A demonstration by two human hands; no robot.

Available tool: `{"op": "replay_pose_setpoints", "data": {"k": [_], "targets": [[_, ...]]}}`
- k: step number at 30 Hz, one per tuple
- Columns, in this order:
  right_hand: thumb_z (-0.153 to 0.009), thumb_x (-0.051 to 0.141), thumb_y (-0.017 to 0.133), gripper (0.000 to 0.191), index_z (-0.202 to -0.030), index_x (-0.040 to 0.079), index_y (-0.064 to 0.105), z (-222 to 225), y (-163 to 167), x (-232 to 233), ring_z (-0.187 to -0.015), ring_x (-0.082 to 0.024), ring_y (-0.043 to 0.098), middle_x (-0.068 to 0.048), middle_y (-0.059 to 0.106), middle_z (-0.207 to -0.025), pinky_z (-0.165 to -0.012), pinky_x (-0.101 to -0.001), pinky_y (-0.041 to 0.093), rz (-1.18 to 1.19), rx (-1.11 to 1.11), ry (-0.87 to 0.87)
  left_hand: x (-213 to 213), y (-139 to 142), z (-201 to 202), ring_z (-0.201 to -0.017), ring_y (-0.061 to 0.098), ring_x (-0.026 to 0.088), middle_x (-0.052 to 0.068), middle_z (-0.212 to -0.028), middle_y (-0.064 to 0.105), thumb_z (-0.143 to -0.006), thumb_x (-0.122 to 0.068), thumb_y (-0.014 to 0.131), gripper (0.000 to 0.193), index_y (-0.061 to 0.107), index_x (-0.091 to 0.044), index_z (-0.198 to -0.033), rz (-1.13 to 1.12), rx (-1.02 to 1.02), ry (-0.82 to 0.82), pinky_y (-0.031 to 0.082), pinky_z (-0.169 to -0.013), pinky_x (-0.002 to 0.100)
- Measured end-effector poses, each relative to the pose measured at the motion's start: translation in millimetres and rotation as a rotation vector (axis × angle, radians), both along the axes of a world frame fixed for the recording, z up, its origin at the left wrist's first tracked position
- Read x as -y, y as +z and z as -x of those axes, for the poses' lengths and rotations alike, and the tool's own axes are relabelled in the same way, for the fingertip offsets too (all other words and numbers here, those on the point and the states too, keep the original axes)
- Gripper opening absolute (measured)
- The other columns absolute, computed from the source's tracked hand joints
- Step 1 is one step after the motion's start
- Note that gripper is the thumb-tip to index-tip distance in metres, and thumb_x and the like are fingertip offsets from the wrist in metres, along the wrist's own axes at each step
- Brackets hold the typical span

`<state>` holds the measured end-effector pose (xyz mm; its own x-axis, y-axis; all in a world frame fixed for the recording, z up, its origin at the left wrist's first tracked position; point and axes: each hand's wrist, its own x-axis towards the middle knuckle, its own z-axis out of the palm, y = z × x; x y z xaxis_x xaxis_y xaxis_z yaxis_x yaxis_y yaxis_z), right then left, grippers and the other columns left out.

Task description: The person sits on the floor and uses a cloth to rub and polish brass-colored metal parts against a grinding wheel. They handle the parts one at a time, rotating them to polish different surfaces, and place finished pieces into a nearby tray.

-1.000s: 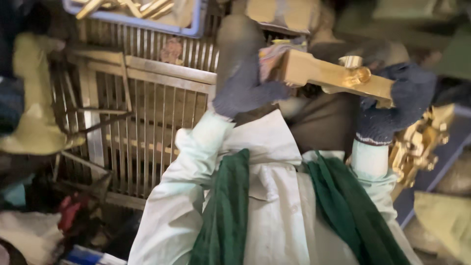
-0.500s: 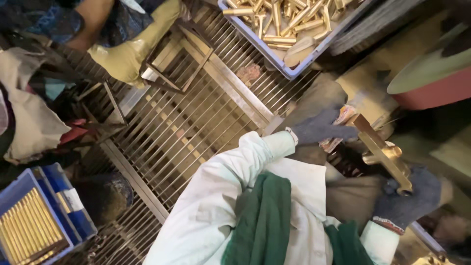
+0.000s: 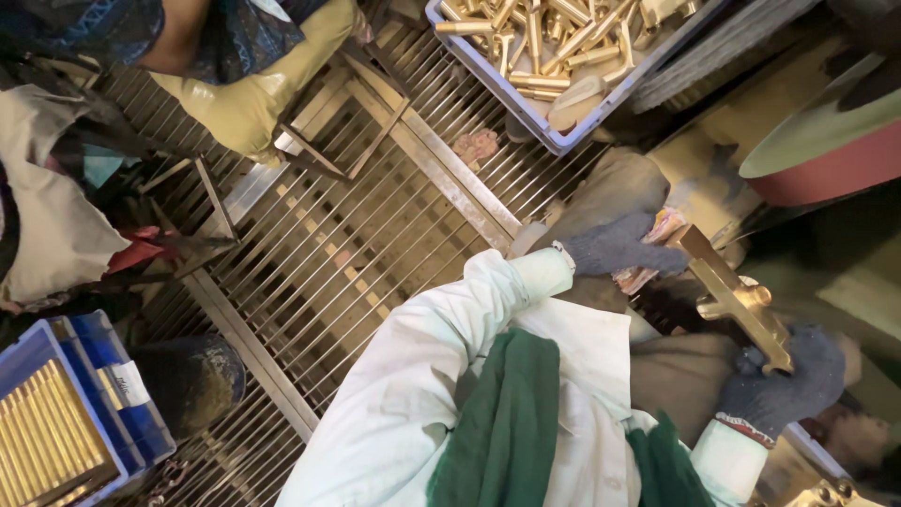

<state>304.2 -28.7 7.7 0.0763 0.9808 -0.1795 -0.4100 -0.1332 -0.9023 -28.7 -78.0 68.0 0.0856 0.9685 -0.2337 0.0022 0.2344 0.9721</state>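
Observation:
I hold a long brass fitting (image 3: pixel 734 298) between both gloved hands, tilted from upper left to lower right. My left hand (image 3: pixel 621 246), in a dark grey knit glove, grips its upper end together with a scrap of pinkish cloth (image 3: pixel 649 253). My right hand (image 3: pixel 786 385), also gloved, holds the lower end. The fitting sits over my lap, in front of my pale jacket and green scarf (image 3: pixel 507 422).
A blue crate (image 3: pixel 554 131) of several brass parts stands at the top. A second blue crate (image 3: pixel 56 427) of brass rods is at lower left. A metal grate floor (image 3: pixel 357 244) spans the middle. Another person (image 3: pixel 216 47) sits at upper left. A red disc (image 3: pixel 826 155) is at right.
The view has swung left and down, bringing the grate floor and the lower-left crate into sight. Both hands keep hold of the brass fitting, now tilted more steeply.

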Motion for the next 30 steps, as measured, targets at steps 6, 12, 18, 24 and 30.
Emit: {"op": "replay_pose_setpoints", "data": {"k": [6, 12, 18, 24, 30], "targets": [[-0.104, 0.014, 0.062, 0.014, -0.111, 0.003, 0.066, 6, 12, 6, -0.064, -0.020, 0.059, -0.012, 0.066, -0.098, -0.046, -0.0267, 0.040, 0.093, -0.065, -0.044, 9, 10, 3, -0.076, 0.069, 0.014, 0.007, -0.083, 0.075, -0.087, -0.045, 0.075, 0.042, 0.073, -0.004, -0.093, -0.038, 0.114, -0.011, 0.058, -0.070, 0.031], [-0.104, 0.015, 0.063, 0.017, -0.115, 0.002, 0.065, 24, 40, 12, -0.066, -0.020, 0.060, -0.012, 0.067, -0.100, -0.047, -0.0275, 0.040, 0.065, 0.006, -0.031, 8, 15, 1, -0.078, 0.069, 0.014, 0.006, -0.084, 0.074, -0.086, -0.047, 0.073, 0.043, 0.073, -0.005, -0.094, -0.072, 0.149, 0.004, 0.057, -0.072, 0.031], [-0.099, 0.016, 0.064, 0.015, -0.105, 0.003, 0.066, 25, 40, 8, -0.057, -0.021, 0.054, -0.012, 0.069, -0.087, -0.045, -0.0289, 0.038, 0.114, 0.104, -0.042, 7, 17, 3, -0.075, 0.067, 0.015, 0.006, -0.080, 0.073, -0.087, -0.051, 0.071, 0.046, 0.074, -0.005, -0.089, -0.072, 0.075, -0.018, 0.055, -0.071, 0.031], [-0.091, 0.008, 0.065, 0.015, -0.102, -0.001, 0.067, 26, 43, 15, -0.083, -0.026, 0.064, -0.015, 0.068, -0.097, -0.074, -0.0339, 0.050, -0.732, 1.113, 0.036, 5, 15, 2, -0.073, 0.066, 0.014, 0.005, -0.078, 0.072, -0.086, -0.049, 0.072, 0.045, 0.074, -0.005, -0.088, -0.079, 0.119, -0.009, 0.055, -0.068, 0.031], [-0.093, 0.019, 0.069, 0.021, -0.097, -0.001, 0.063, 32, 60, 16, -0.087, -0.035, 0.063, -0.017, 0.063, -0.099, -0.080, -0.0436, 0.052, -1.102, 1.296, 0.003, 2, 37, 6, -0.064, 0.061, 0.013, 0.007, -0.073, 0.064, -0.086, -0.042, 0.083, 0.044, 0.071, 0.001, -0.091, 0.041, -0.101, 0.030, 0.048, -0.054, 0.031]]}}
